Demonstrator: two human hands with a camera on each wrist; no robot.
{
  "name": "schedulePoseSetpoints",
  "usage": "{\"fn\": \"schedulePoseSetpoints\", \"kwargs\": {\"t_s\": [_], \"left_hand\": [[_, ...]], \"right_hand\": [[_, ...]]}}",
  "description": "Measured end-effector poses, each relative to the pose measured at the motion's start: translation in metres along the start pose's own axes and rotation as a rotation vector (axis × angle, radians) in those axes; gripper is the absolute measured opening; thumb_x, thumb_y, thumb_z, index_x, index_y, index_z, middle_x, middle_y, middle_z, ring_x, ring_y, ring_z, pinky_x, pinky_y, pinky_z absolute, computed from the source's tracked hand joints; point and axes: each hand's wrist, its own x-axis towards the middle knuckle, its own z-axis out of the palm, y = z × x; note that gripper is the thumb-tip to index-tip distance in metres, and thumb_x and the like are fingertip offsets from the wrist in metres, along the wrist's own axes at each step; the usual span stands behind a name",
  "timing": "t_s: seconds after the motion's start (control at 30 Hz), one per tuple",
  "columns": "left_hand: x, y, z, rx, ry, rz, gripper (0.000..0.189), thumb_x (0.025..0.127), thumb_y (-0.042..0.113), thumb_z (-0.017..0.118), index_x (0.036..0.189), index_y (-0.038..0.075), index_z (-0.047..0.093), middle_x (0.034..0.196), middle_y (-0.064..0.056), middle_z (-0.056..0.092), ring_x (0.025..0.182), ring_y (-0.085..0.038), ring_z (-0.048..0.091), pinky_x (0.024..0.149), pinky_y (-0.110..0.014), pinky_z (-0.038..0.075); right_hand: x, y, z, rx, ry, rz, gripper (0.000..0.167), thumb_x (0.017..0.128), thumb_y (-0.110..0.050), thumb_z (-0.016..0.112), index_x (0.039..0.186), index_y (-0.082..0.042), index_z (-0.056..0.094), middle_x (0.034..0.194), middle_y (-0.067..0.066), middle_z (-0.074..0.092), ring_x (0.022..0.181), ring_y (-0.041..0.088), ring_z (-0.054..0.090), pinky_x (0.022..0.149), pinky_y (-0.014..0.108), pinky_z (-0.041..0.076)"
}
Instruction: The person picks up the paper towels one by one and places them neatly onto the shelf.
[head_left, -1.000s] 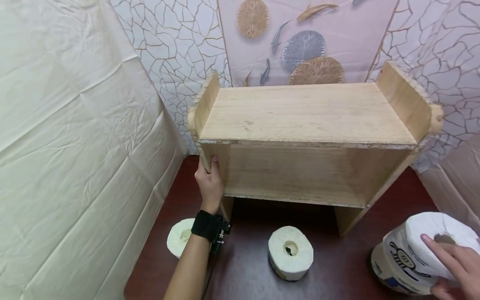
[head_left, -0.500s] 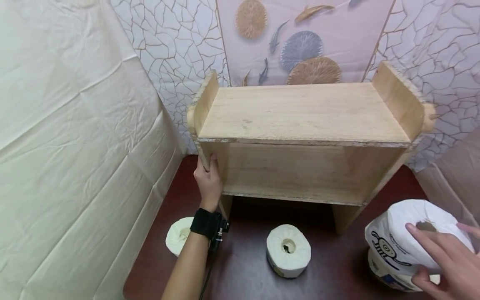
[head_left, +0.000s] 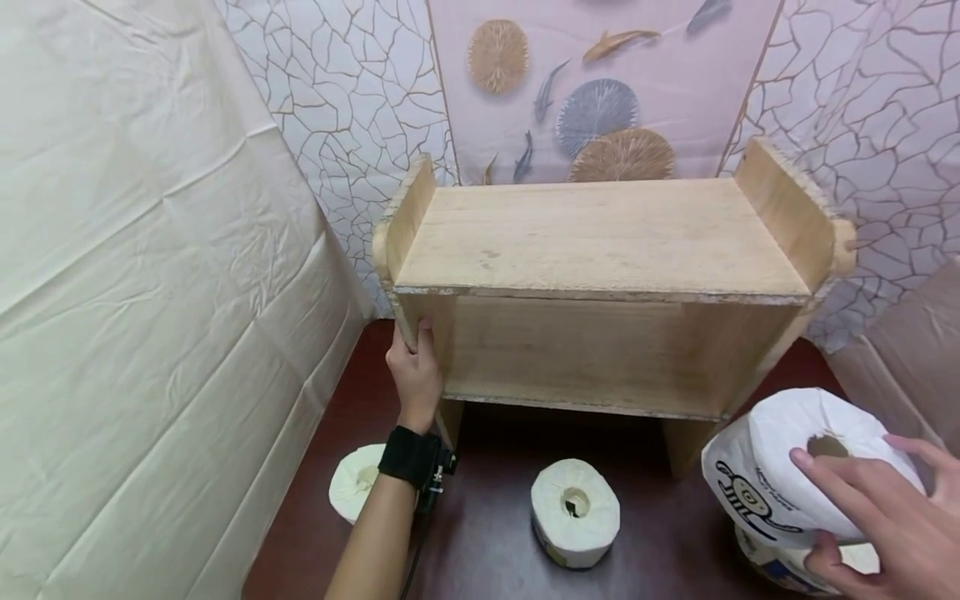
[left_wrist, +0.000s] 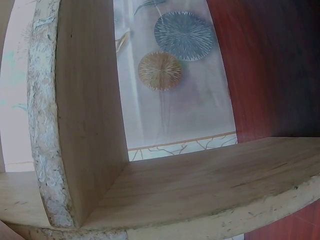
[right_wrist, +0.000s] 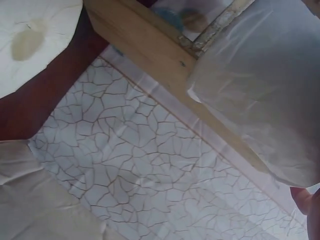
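My left hand (head_left: 416, 375) grips the left side panel of a pale wooden shelf (head_left: 600, 237), thumb on the inner face. The left wrist view shows the shelf's boards (left_wrist: 90, 110) close up. At the right, my right hand (head_left: 885, 512) holds a white wrapped toilet paper roll (head_left: 750, 492), thumb low on its side and fingers over its top. A second toilet paper roll (head_left: 776, 560) stands on the table, partly hidden beneath it. In the right wrist view the held roll (right_wrist: 265, 95) is apart from the lower roll (right_wrist: 55, 55) and overlaps the shelf's side panel (right_wrist: 145, 50).
One toilet paper roll (head_left: 575, 517) stands in front of the shelf on the dark red table (head_left: 480, 542). Another toilet paper roll (head_left: 352, 487) is at the left, partly behind the left forearm. Cream cloth (head_left: 165, 333) hangs along the left, and a patterned wall covering (head_left: 360, 100) lies behind.
My right hand has carried its toilet paper roll up and left toward the shelf, off the roll below. My left hand keeps its grip on the side panel.
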Motion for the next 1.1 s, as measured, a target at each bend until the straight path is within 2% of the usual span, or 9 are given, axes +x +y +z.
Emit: {"fn": "schedulePoseSetpoints", "kwargs": {"t_s": [0.17, 0.33, 0.43, 0.6, 0.7, 0.83, 1.0, 1.03, 1.1], "left_hand": [[-0.003, -0.001, -0.004, 0.012, -0.001, -0.003, 0.030, 0.111, 0.015, 0.058, 0.134, -0.002, 0.063, 0.068, -0.009, 0.046, 0.056, -0.018, 0.038, 0.054, -0.030, 0.031], [-0.007, 0.001, -0.008, 0.018, -0.005, -0.012, 0.032, 0.111, 0.016, 0.058, 0.137, -0.002, 0.063, 0.069, -0.011, 0.054, 0.056, -0.018, 0.042, 0.052, -0.030, 0.032], [-0.008, -0.001, -0.009, 0.016, -0.005, -0.010, 0.032, 0.110, 0.015, 0.058, 0.138, -0.001, 0.063, 0.064, -0.005, 0.045, 0.053, -0.016, 0.036, 0.051, -0.029, 0.029], [-0.008, -0.002, -0.006, 0.015, -0.014, -0.018, 0.031, 0.110, 0.010, 0.058, 0.138, -0.002, 0.062, 0.066, -0.010, 0.045, 0.055, -0.017, 0.034, 0.054, -0.029, 0.028], [-0.006, 0.000, -0.004, 0.013, -0.021, -0.037, 0.032, 0.109, 0.008, 0.058, 0.139, -0.003, 0.061, 0.076, -0.021, 0.060, 0.061, -0.020, 0.045, 0.057, -0.028, 0.034], [-0.002, 0.008, -0.002, 0.000, -0.025, -0.057, 0.032, 0.109, 0.006, 0.057, 0.137, -0.008, 0.060, 0.086, -0.033, 0.066, 0.067, -0.024, 0.052, 0.062, -0.028, 0.039], [0.000, 0.029, -0.002, -0.014, -0.037, -0.059, 0.031, 0.110, 0.006, 0.055, 0.136, -0.010, 0.059, 0.066, -0.027, 0.050, 0.056, -0.021, 0.039, 0.058, -0.027, 0.031], [0.000, 0.031, -0.002, -0.017, -0.039, -0.060, 0.031, 0.110, 0.007, 0.055, 0.136, -0.010, 0.059, 0.064, -0.025, 0.045, 0.055, -0.021, 0.036, 0.057, -0.027, 0.029], [0.000, 0.034, -0.002, -0.024, -0.040, -0.059, 0.031, 0.110, 0.007, 0.055, 0.137, -0.009, 0.059, 0.068, -0.026, 0.051, 0.055, -0.028, 0.044, 0.058, -0.025, 0.032]], "right_hand": [[0.021, -0.006, 0.004, 0.021, 0.060, -0.050, 0.052, 0.096, -0.034, 0.045, 0.132, -0.008, 0.072, 0.080, 0.010, 0.059, 0.108, -0.010, 0.050, 0.123, 0.036, 0.024], [0.033, -0.009, 0.008, 0.020, 0.093, -0.070, 0.053, 0.090, -0.029, 0.044, 0.128, -0.006, 0.072, 0.081, 0.010, 0.059, 0.101, -0.006, 0.052, 0.122, 0.035, 0.026], [0.037, -0.007, 0.009, 0.028, 0.113, -0.070, 0.053, 0.089, -0.029, 0.044, 0.128, -0.007, 0.072, 0.082, 0.009, 0.061, 0.100, -0.007, 0.053, 0.121, 0.035, 0.027], [0.047, -0.005, 0.004, 0.091, 0.071, -0.057, 0.052, 0.095, -0.032, 0.045, 0.134, -0.008, 0.070, 0.088, 0.007, 0.061, 0.120, -0.013, 0.051, 0.120, 0.038, 0.023], [0.057, -0.004, 0.000, 0.131, 0.067, -0.059, 0.051, 0.099, -0.035, 0.046, 0.136, -0.007, 0.069, 0.090, 0.009, 0.062, 0.127, -0.011, 0.048, 0.120, 0.041, 0.021], [0.075, -0.001, -0.003, 0.166, 0.092, -0.075, 0.049, 0.100, -0.035, 0.049, 0.134, -0.006, 0.069, 0.090, 0.013, 0.062, 0.123, -0.007, 0.050, 0.120, 0.042, 0.024], [0.097, 0.003, -0.007, 0.190, 0.072, -0.073, 0.050, 0.098, -0.035, 0.048, 0.131, -0.003, 0.068, 0.089, 0.016, 0.061, 0.120, -0.005, 0.049, 0.120, 0.040, 0.025], [0.096, 0.007, -0.007, 0.193, 0.066, -0.069, 0.051, 0.097, -0.035, 0.049, 0.130, -0.002, 0.068, 0.089, 0.017, 0.061, 0.118, -0.005, 0.050, 0.120, 0.041, 0.025], [0.078, 0.030, -0.008, 0.197, 0.040, -0.055, 0.055, 0.092, -0.037, 0.054, 0.129, 0.001, 0.069, 0.092, 0.019, 0.065, 0.116, -0.001, 0.053, 0.121, 0.047, 0.025]]}}
